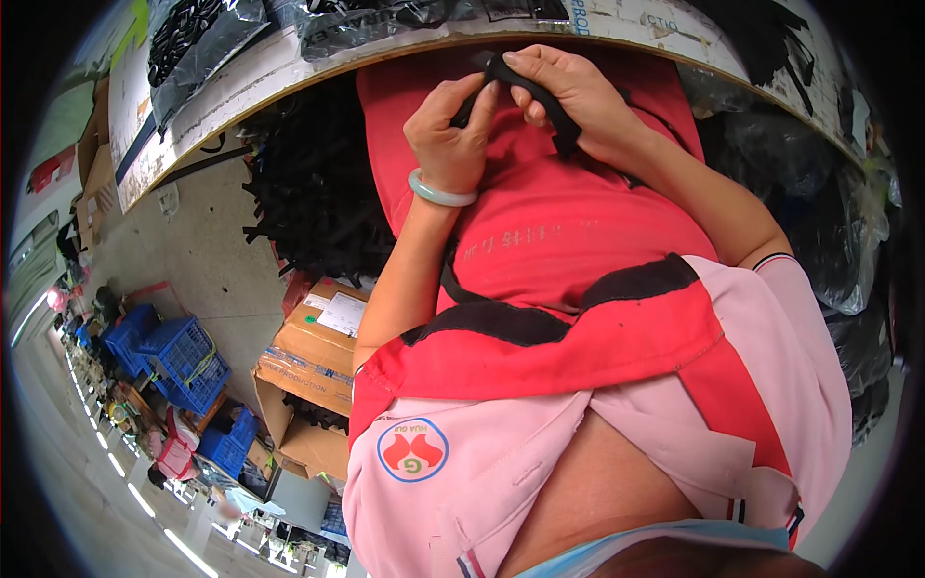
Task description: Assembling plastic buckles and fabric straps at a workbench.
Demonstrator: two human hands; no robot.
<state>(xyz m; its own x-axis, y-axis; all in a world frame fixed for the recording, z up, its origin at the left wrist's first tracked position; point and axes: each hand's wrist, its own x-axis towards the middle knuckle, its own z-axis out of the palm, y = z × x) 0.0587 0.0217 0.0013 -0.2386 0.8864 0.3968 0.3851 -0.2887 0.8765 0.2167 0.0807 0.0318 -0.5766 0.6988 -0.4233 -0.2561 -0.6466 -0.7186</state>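
A thick black strip (pixel 561 120), seemingly of fabric or webbing, is bent into an arch between my two hands, just below the table edge and over my red apron (pixel 568 217). My left hand (pixel 453 130) pinches one part of it, thumb against fingers; a pale green bangle (pixel 442 189) circles that wrist. The other part runs through my right hand (pixel 583 101), whose thumb presses near the top of the bend while a free end hangs below the fingers. The strip's exact kind cannot be made out.
The worn table (pixel 260 96) curves across the top, with plastic bags of black pieces (pixel 188 39) on it. A heap of black strips (pixel 313 183) lies at left, above an open cardboard box (pixel 313 361). Blue crates (pixel 183 361) stand farther left; dark plastic bags (pixel 833 197) are at right.
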